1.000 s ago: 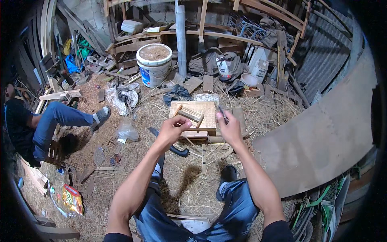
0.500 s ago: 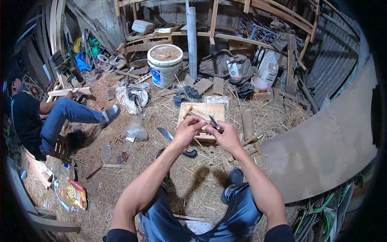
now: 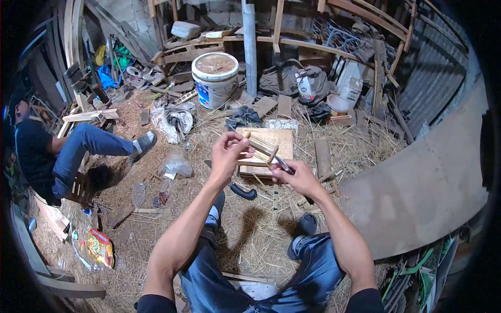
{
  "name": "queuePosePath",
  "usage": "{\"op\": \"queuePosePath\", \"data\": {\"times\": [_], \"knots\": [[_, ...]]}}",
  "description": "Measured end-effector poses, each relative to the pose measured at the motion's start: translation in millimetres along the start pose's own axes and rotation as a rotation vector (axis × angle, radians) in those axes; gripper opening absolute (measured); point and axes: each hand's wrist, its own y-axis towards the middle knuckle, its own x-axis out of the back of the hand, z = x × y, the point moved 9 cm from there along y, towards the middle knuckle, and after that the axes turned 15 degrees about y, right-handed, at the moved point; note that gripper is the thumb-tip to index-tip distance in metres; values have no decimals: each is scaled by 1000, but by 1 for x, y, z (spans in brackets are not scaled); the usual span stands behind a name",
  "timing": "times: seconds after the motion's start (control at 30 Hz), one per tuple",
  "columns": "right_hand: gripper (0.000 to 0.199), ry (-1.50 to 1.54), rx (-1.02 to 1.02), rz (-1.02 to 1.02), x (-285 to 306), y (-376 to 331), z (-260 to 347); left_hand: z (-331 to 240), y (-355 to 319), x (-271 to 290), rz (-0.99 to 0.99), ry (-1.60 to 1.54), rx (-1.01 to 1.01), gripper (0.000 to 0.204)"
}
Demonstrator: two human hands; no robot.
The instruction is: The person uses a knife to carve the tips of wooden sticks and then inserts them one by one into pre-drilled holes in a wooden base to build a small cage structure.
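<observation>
A small wooden frame of thin sticks is held up in front of me, over a pale wooden block. My left hand pinches its left end. My right hand is closed around a slim dark metal tool by the frame's right end; its exact kind is unclear. Whether the right fingertips also grip the frame is hard to see. On the straw below lies a large knife with a curved black handle, its blade mostly hidden behind my left hand and forearm.
Straw and wood scraps cover the floor. A white bucket stands beyond the block, near a grey post. At the left another person sits with one leg stretched out. A large brown sheet curves along my right.
My hands have drawn apart, the left moving left and up, the right slightly right and down. More of the stick frame shows between them. The view has shifted slightly.
</observation>
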Motion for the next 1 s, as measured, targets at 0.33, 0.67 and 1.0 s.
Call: {"op": "queuePosePath", "data": {"times": [0.33,0.67,1.0], "knots": [[12,-200,51,-379,79,31,-64,118,67,-72,262,975,-136,26],[23,-49,-204,-360,108,18,-88,235,89,-104,5,1663,-225,44],[20,-151,-25,-577,125,5,-49,176,101,-73,-60,1198,-410,41]]}}
